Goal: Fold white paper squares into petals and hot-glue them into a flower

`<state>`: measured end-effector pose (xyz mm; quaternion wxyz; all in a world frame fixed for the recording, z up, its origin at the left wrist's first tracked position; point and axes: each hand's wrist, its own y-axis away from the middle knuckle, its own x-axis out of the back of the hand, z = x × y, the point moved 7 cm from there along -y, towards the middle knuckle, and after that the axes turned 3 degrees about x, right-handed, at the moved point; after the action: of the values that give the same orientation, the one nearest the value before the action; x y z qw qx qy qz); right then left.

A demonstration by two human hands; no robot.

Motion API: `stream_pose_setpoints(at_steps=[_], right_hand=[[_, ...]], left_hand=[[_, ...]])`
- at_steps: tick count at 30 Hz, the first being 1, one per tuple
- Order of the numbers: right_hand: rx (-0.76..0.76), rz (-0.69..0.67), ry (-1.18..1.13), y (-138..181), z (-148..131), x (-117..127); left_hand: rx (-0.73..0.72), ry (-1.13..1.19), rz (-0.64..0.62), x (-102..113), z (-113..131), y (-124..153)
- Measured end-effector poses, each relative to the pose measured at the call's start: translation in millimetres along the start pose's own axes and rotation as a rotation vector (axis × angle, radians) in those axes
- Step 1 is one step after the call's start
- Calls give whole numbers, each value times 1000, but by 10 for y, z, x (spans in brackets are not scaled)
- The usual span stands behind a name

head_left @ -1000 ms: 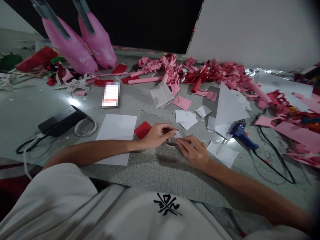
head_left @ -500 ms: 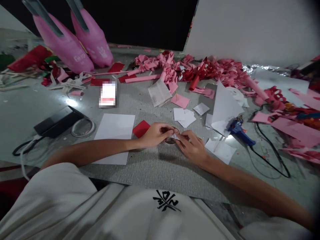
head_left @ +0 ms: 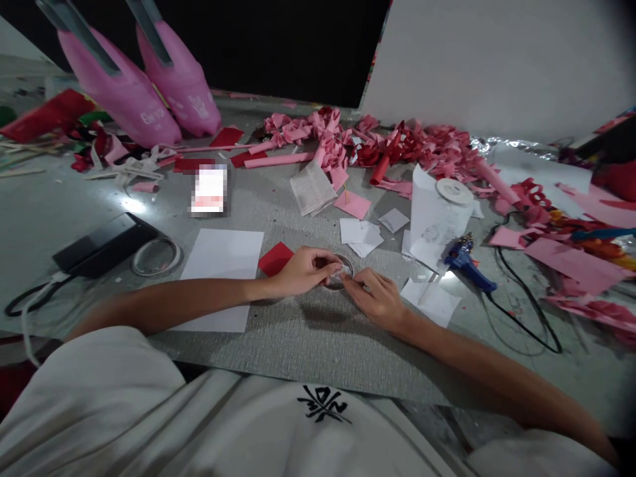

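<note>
My left hand (head_left: 309, 270) is closed around the side of a small round ring (head_left: 350, 265), which looks like a roll of tape. Thumb and forefinger meet over it at a small whitish, partly clear piece (head_left: 338, 272). Touching the same spot from the right are the pinched fingers of my right hand (head_left: 380, 298); what they grip is mostly hidden. A red paper square (head_left: 276, 259) lies just left of my left hand, partly covered by it. Under my left forearm is a white sheet (head_left: 223, 255). Several small white paper pieces (head_left: 360, 233) lie beyond my hands.
On the right stand a blue glue gun (head_left: 470, 265) with a black cord (head_left: 529, 308) and a white sheet (head_left: 432, 218) by a white roll (head_left: 454, 191). Pink and red paper curls (head_left: 412, 149) line the back. Left are a black box (head_left: 106, 245), a phone (head_left: 209, 191) and pink bottles (head_left: 191, 99).
The whitish piece covers less of the ring, so the ring's rim shows more. The white sheet by the glue gun has shifted, baring the white roll. The view has turned slightly.
</note>
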<state>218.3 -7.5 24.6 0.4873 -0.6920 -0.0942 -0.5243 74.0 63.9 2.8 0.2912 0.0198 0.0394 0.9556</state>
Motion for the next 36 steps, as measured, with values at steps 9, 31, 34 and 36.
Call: stream_pose_setpoints(at_steps=[9, 31, 34, 36], right_hand=[[79, 78, 27, -27, -40, 113], [-800, -18, -1028, -25, 481, -241], [-756, -20, -985, -29, 487, -235], [-746, -10, -964, -30, 493, -226]], left_hand=[[24, 31, 7, -10, -16, 5], [-74, 2, -7, -42, 52, 54], [-10, -31, -73, -84, 31, 65], [36, -15, -125, -127, 12, 72]])
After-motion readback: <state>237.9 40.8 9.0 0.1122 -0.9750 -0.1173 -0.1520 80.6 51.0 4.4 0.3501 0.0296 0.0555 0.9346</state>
